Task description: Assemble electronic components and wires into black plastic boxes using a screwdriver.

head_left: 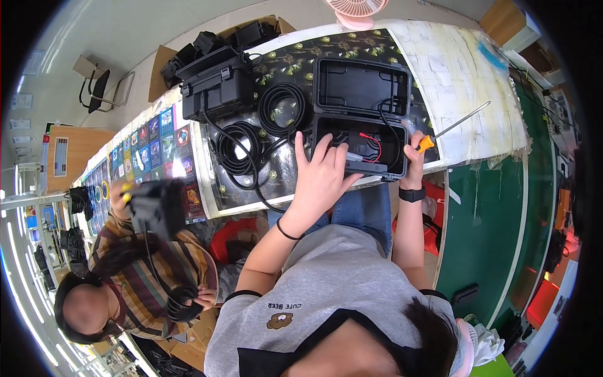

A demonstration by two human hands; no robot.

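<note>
A black plastic case [363, 168] lies on the table in front of me, its lid [361, 88] swung back on the far side. Inside the case are red wires [377, 147] with a red connector and a dark cable. My left hand [319, 176] rests over the case's left end, fingers spread, the middle ones reaching over its rim; what their tips touch is partly hidden. At the right end, my right hand [413, 164] is closed around a screwdriver [426, 144] with an orange handle, its long shaft pointing away to the right. That hand also touches the case's side.
Coiled black cables [240, 164] lie left of the case, with another closed black case [220, 88] behind them. At left, a co-worker [151, 276] holds a blurred black case [157, 207] and a cable coil. A pink fan [355, 17] stands at the far edge.
</note>
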